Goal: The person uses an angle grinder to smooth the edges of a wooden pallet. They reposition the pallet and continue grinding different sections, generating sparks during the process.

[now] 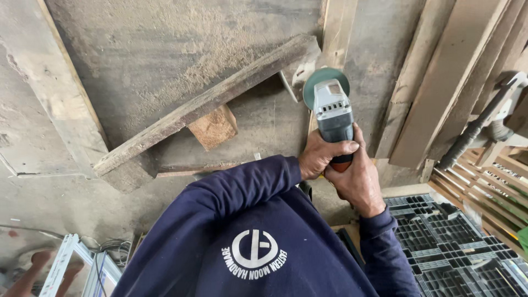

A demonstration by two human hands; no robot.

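Both my hands grip a grey and teal angle grinder (333, 110) held out in front of my chest. My left hand (320, 155) wraps the body from the left, thumb across the top. My right hand (358, 179) clasps the rear of the tool from the right. The grinder's round green disc (315, 82) sits at the end of a long weathered wooden plank (209, 102), which lies slanted and rests on a short wooden block (214, 127). Whether the disc touches the plank I cannot tell. My dark blue sleeves cover both arms.
A dusty concrete floor (154, 49) lies below. Several wooden boards (440, 82) lean at the right. A black plastic crate (451, 247) sits at lower right, with a slatted wooden pallet (495, 192) and a black-handled tool (478, 126) beside it. White frames (71, 264) lie at lower left.
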